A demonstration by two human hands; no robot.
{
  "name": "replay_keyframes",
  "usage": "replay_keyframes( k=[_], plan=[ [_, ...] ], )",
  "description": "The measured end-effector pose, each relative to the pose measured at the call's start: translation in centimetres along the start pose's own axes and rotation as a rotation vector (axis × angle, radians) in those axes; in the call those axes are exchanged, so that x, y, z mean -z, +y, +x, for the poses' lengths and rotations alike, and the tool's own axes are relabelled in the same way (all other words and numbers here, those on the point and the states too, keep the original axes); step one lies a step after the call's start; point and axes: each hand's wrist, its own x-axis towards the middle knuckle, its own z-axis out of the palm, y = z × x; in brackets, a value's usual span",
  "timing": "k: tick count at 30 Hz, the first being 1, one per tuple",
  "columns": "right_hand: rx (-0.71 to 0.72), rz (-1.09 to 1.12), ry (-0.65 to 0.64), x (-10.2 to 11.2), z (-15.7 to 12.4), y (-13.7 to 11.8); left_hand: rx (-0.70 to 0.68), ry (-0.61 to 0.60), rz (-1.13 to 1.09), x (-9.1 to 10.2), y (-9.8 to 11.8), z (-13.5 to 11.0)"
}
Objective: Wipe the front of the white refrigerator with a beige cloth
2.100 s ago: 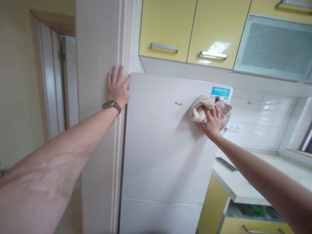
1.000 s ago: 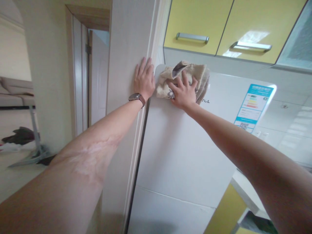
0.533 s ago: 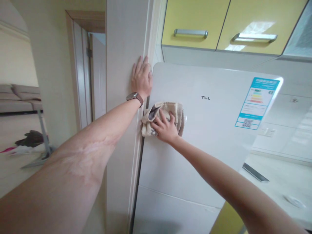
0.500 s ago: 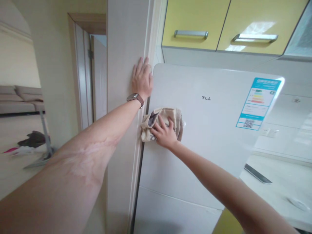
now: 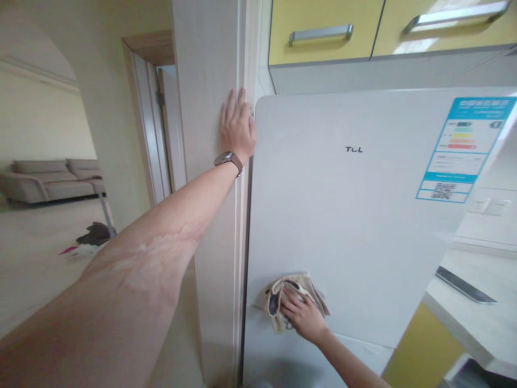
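Note:
My left hand (image 5: 237, 126), with a watch (image 5: 228, 158) on its wrist, lies flat with fingers stretched on the pale door frame (image 5: 216, 226). Its thumb side is beside the upper left corner of the white refrigerator (image 5: 347, 226). Lower down, my right hand (image 5: 302, 315) presses a bunched beige cloth (image 5: 301, 281) against the refrigerator front. The cloth covers part of the seam between the upper and lower doors. Its fingers are partly sunk in the folds.
Yellow cabinets (image 5: 315, 16) with metal handles hang above the refrigerator. An energy label (image 5: 464, 148) is stuck on its upper right. At right is a counter (image 5: 488, 318) with a dark flat object (image 5: 464, 285). A sofa (image 5: 52, 180) stands far left, with dark items (image 5: 95, 233) on the floor.
My right hand and the cloth have moved down the refrigerator front, from below the left hand to the door seam. The left hand stays on the frame. The view has shifted slightly.

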Motion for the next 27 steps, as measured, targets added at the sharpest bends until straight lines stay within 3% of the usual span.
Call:
replay_keyframes(
  k=[2,5,9,12,15,19,21,27],
  plan=[
    [0.001,-0.089,0.03,-0.9,-5.0,1.0,0.006,0.0,0.003,0.2,0.2,0.0],
    [-0.013,-0.192,0.1,-0.4,-12.1,3.6,0.013,-0.013,-0.003,0.3,0.4,0.0],
    [-0.044,-0.262,0.169,2.3,-20.0,8.3,0.014,-0.019,-0.002,0.3,0.4,0.1],
    [-0.109,-0.294,0.186,4.9,-24.1,11.8,0.017,-0.021,0.005,0.3,0.3,0.1],
    [-0.207,-0.299,0.176,7.1,-26.2,14.0,0.024,-0.026,-0.002,0.2,0.3,0.1],
    [-0.412,-0.261,0.017,8.6,-26.5,14.5,0.044,-0.025,-0.029,-0.2,0.0,0.3],
    [-0.479,-0.235,-0.042,8.9,-26.1,14.0,0.041,-0.02,-0.062,-0.3,-0.2,0.3],
    [-0.514,-0.194,-0.006,8.1,-25.6,13.0,0.058,-0.055,-0.123,-0.1,-0.1,0.3]
  ],
)
